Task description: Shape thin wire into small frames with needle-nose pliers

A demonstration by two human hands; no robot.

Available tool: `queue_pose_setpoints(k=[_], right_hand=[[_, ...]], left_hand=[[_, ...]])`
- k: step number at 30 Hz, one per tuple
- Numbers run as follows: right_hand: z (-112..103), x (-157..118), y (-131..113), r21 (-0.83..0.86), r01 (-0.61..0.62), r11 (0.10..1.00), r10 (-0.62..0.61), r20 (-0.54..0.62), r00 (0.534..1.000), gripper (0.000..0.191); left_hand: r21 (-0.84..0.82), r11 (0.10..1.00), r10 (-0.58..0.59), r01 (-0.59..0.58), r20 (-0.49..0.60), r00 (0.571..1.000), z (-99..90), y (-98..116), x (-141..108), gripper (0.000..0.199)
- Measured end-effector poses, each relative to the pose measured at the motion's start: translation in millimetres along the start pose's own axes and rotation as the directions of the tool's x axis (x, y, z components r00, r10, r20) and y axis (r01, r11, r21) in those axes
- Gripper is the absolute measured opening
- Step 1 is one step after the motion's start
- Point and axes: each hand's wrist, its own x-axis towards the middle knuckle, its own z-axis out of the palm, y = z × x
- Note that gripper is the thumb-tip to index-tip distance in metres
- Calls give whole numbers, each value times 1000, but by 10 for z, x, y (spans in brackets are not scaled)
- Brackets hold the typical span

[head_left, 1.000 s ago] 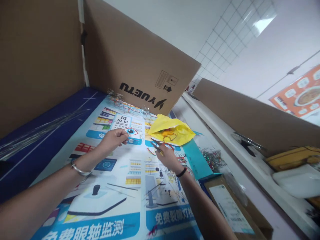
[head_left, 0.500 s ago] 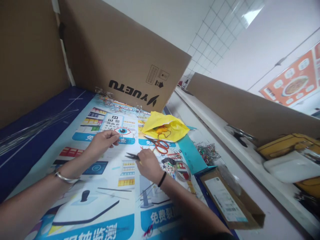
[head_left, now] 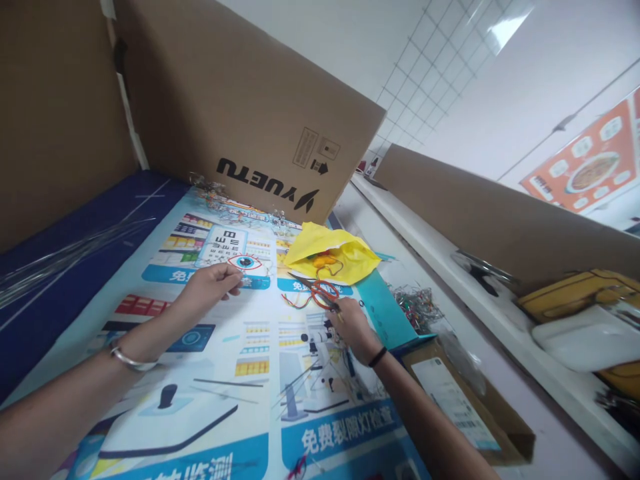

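Note:
My left hand [head_left: 215,283] is closed in a pinch above the printed poster [head_left: 225,353], beside the eye drawing; whatever lies between its fingertips is too small to make out. To the right, my right hand [head_left: 353,327] is closed around dark pliers [head_left: 330,305], whose tips point up and left. Those pliers overlap the orange-handled scissors [head_left: 325,292] lying on the poster. Just beyond the scissors is an open yellow bag [head_left: 335,250] with orange and yellow cord inside. Thin coloured cords [head_left: 295,302] lie left of the scissors.
A teal box [head_left: 385,307] and a heap of small wire pieces [head_left: 417,307] are on the right. Nearer stands a brown carton [head_left: 470,407]. Cardboard panels [head_left: 240,100] rise at the back. Clear strips [head_left: 75,257] lie on the left, and metal pieces [head_left: 210,190] lie far back.
My right hand has moved right with the pliers, from the middle of the poster to beside the scissors, and now covers the small items there. My left hand has hardly moved.

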Motion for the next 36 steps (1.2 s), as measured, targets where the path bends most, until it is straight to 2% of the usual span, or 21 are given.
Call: queue_pose_setpoints(k=[3, 6, 12, 16, 21, 27, 36], right_hand=[[-135, 101, -93, 172, -39, 984, 52, -73, 996, 22], [-147, 297, -419, 360, -44, 932, 78, -81, 994, 21], [209, 723, -1251, 671, -46, 740, -6, 74, 997, 18], [437, 851, -1526, 786, -81, 613, -50, 141, 989, 19], [621, 848, -1590, 856, -114, 504, -62, 168, 984, 18], [836, 780, -1538, 893, -163, 420, 8, 175, 984, 19], [909, 777, -1536, 910, -94, 403, 0, 102, 995, 15]], left_hand=[[52, 999, 9, -10, 5, 1000, 1, -2, -8, 20], [131, 989, 70, -69, 2, 998, 6, 4, -20, 18], [250, 947, 212, -202, -12, 977, -39, 43, -36, 15], [246, 942, 243, -229, -26, 970, -69, 53, -29, 15], [191, 957, 226, -217, -26, 974, -59, 14, -19, 14], [70, 991, 119, -118, -11, 993, -28, -98, 9, 12], [-78, 997, 20, -21, -5, 1000, 57, -85, 11, 16]])
